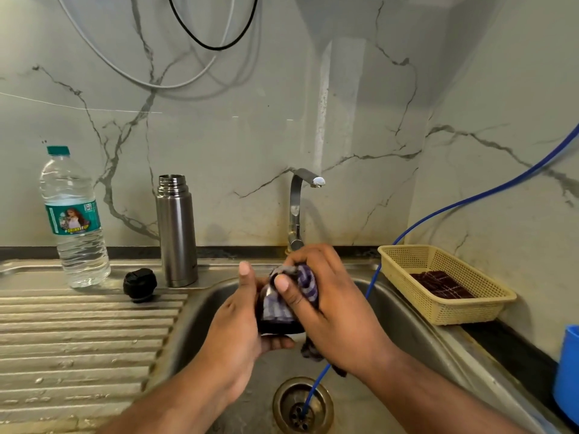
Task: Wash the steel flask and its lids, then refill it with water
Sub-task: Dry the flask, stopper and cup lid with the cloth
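Observation:
The steel flask [177,230] stands upright and uncapped on the sink's ledge, left of the tap [297,208]. A black stopper lid [139,285] lies on the drainboard beside it. Over the sink basin [391,308], my left hand [238,324] grips a dark cup-shaped lid [279,325], mostly hidden by fingers and cloth. My right hand [326,296] pinches a purple-and-white checked cloth [305,281] against that lid; a tail of cloth hangs below. No water runs from the tap.
A full plastic water bottle [75,220] stands at the left on the ridged drainboard [78,339]. A yellow basket [445,283] holding a dark scrub pad sits right of the sink. A blue hose [454,205] runs down into the drain [302,405]. A blue container [568,368] is at the right edge.

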The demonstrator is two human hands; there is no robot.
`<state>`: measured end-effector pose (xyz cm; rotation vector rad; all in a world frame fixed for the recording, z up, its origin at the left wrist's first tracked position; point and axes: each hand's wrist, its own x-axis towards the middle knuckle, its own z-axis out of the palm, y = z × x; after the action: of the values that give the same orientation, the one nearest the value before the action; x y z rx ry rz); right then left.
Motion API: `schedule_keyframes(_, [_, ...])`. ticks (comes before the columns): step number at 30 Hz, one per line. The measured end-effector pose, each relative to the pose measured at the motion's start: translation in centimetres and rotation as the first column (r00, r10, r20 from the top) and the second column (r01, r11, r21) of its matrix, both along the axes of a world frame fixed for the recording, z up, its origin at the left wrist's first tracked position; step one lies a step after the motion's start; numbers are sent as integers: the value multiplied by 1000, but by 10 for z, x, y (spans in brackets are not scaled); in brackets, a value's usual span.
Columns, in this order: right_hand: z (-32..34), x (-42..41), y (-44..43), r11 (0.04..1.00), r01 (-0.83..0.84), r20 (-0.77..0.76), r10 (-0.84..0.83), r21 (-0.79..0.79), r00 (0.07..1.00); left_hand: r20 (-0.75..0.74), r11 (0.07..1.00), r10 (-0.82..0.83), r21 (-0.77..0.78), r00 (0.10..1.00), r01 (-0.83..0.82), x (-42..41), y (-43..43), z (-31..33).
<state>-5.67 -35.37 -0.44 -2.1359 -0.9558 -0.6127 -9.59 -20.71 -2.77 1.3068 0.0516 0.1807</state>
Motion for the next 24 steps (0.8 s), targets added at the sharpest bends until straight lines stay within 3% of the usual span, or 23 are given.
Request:
schedule_keyframes(3, [-4,6,-1,995,43,-162,-28,92,986,-21,997,-76,-19,997,75,-5,-4,4])
schedule_keyframes(10, [-8,5,-1,971,129,-210,-86,202,974,-3,991,-129,-31,992,129,0,-4,1])
schedule_keyframes(14, [-5,1,-1,986,71,-104,-56,152,993,88,979,-183,-72,979,190,0,-1,1])
schedule_keyframes(18, [-10,14,-7,967,157,-227,-110,199,968,89,987,-118,-99,989,127,0,1,0])
schedule_keyframes(21, [-8,7,-6,965,126,-137,-97,228,986,128,978,-126,-149,984,145,1,0,1])
schedule_keyframes(24, [-5,4,-4,978,148,-15,-148,148,989,175,971,-164,-142,971,190,-1,-1,4])
